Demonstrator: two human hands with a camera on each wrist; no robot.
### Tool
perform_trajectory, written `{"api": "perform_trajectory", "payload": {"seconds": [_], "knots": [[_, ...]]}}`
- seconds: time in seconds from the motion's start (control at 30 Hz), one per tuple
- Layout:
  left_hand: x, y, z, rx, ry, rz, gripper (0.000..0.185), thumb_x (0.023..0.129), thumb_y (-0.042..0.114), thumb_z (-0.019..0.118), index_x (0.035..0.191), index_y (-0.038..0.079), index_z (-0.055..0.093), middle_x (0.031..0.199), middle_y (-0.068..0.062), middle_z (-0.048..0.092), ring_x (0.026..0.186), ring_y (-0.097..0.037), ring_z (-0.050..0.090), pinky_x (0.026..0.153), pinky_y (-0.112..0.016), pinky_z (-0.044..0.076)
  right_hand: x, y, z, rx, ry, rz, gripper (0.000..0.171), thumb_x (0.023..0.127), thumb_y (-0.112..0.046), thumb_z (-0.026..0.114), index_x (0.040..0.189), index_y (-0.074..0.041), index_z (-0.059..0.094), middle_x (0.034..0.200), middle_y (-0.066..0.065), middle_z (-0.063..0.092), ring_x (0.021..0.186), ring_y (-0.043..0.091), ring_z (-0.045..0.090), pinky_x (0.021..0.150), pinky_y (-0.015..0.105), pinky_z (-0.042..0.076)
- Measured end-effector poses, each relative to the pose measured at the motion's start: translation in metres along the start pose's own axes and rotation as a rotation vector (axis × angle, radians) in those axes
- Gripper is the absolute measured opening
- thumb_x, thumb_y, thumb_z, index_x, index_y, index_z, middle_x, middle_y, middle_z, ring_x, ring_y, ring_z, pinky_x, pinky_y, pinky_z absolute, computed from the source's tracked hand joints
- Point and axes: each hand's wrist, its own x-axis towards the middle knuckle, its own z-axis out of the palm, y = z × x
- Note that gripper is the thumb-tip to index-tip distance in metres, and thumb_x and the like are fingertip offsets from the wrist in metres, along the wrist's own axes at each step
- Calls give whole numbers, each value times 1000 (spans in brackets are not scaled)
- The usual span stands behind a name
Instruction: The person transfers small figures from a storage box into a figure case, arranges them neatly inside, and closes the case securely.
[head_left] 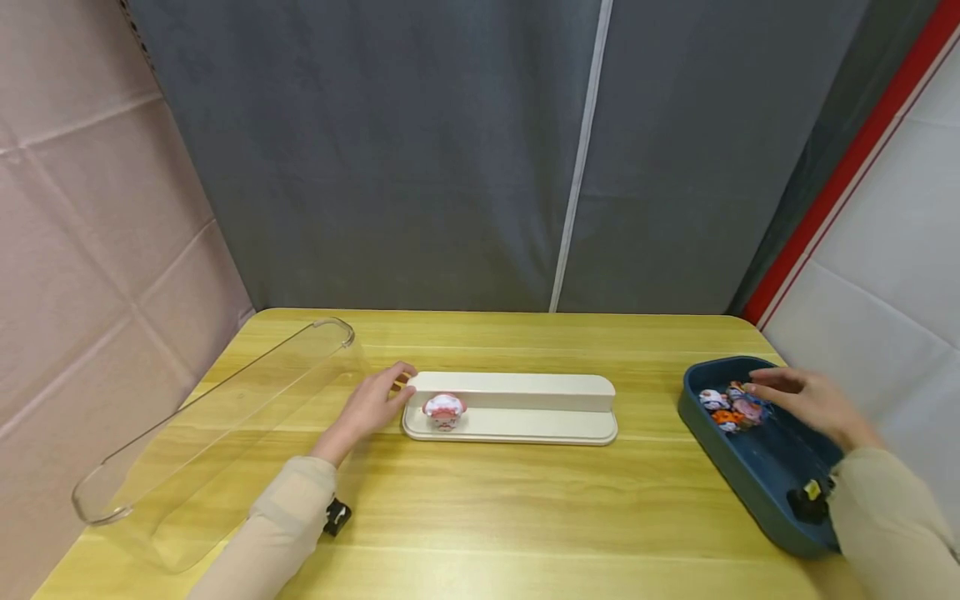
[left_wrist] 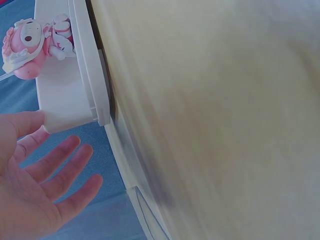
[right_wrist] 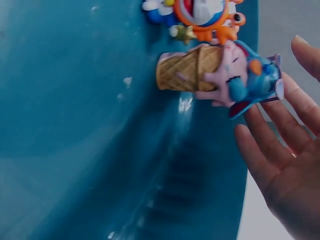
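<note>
A pale pink fabric wall (head_left: pixel 82 208) stands at the left, with a grey curtain (head_left: pixel 450 150) behind the yellow wooden table (head_left: pixel 487 508). A clear plastic cover (head_left: pixel 217 433) lies at the table's left edge. The left hand (head_left: pixel 372 406), fingers spread and relaxed, touches the left end of a white stepped stand (head_left: pixel 525 404) that carries a pink figurine (head_left: pixel 444 411). At the right, a dark blue tray (head_left: pixel 757 467) holds small cartoon figurines (head_left: pixel 731 407) at its far end. The right hand (head_left: pixel 806 400) hovers over them, fingers straight and slightly parted, holding nothing. A red-edged white panel (head_left: pixel 892 242) closes the right side.
</note>
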Motion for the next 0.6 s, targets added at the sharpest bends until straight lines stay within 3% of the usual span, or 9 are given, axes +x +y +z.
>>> {"api": "perform_trajectory", "payload": {"seconds": [0.17,0.3,0.6], "knots": [[1,1,0,-1,-4,-5,24,88,17,56,111,11,54,105,-13,59,92,-27,56,78,-43,45,-2,11,5,-28,-17,3,52,87,-35,53,118,7,49,110,28,51,90,26,49,68,34,44],[1,0,1,-2,-4,-3,24,88,17,56,110,11,54,105,-13,59,92,-26,56,79,-43,45,-5,16,8,-35,-38,21,53,87,-34,54,117,10,47,107,28,52,84,20,49,62,27,44],[2,2,2,-2,0,-9,24,88,17,56,110,11,54,105,-13,59,92,-27,56,79,-44,45,-5,21,8,-48,-79,39,56,87,-32,55,116,15,43,101,26,54,83,23,49,64,29,44]]}}
